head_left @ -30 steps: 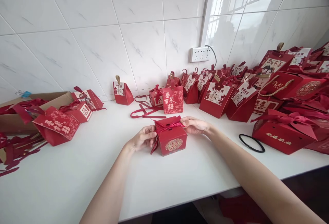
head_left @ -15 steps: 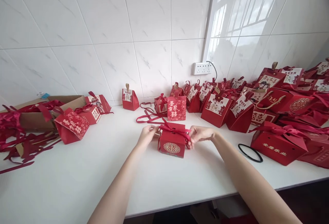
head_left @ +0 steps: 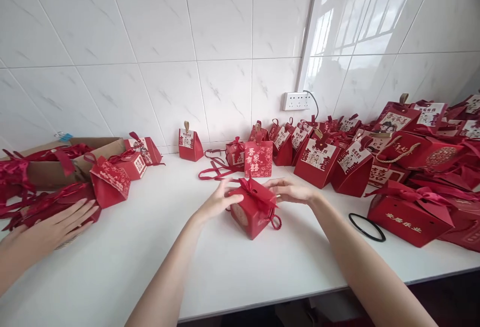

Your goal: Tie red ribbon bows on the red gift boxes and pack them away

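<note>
A red gift box (head_left: 251, 217) with a ribbon bow (head_left: 253, 192) on top stands on the white table, one corner towards me. My left hand (head_left: 217, 202) holds its left side, thumb near the top edge and the other fingers partly hidden behind. At the right rear of the box is my right hand (head_left: 290, 190), with its fingers stretched out; whether the fingertips touch the box is unclear. A twisted red cord loop (head_left: 276, 222) sticks out from the box's right side. Just behind stands a red patterned box (head_left: 258, 159) with gold characters.
Another person's hand (head_left: 60, 224) rests on a flat red ribboned item at the left, before a cardboard box (head_left: 48, 174). Many red gift boxes (head_left: 318, 159) crowd the right side. A black ring (head_left: 367, 227) lies near them. Loose red ribbon (head_left: 215, 172) lies behind.
The gift box has turned so a corner faces me. My right hand has let go of the ribbon. Another person's hand has come in from the left, with a flat red item under it.
</note>
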`<state>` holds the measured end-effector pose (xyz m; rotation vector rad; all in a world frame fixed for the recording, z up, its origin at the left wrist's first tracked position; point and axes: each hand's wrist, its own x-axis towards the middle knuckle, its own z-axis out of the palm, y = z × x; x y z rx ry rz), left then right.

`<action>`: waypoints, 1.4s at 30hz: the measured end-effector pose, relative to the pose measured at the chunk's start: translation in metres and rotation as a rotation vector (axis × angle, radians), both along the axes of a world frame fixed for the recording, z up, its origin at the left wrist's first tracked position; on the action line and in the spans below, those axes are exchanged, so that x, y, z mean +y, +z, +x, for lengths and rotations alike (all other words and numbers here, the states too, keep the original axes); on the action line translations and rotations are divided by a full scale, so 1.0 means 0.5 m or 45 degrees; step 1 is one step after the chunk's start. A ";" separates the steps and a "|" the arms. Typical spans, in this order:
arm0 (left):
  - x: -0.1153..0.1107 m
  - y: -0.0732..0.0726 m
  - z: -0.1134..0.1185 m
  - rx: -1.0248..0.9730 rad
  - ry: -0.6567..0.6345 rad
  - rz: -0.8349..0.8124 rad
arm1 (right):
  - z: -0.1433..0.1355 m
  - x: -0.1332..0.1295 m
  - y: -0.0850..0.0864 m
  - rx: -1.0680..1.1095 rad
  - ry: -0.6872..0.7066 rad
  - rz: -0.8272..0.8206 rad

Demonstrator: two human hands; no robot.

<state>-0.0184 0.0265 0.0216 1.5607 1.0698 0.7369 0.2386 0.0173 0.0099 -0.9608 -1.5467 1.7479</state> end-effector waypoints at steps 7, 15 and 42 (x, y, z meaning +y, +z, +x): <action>0.033 0.035 -0.065 -0.215 0.641 0.166 | 0.000 0.010 -0.009 -0.103 -0.131 0.234; -0.010 0.073 -0.112 0.139 -0.024 -0.190 | -0.114 -0.038 -0.011 -0.243 0.243 0.549; 0.010 0.034 -0.044 0.070 0.111 0.225 | -0.089 0.006 -0.040 -0.627 -0.486 1.427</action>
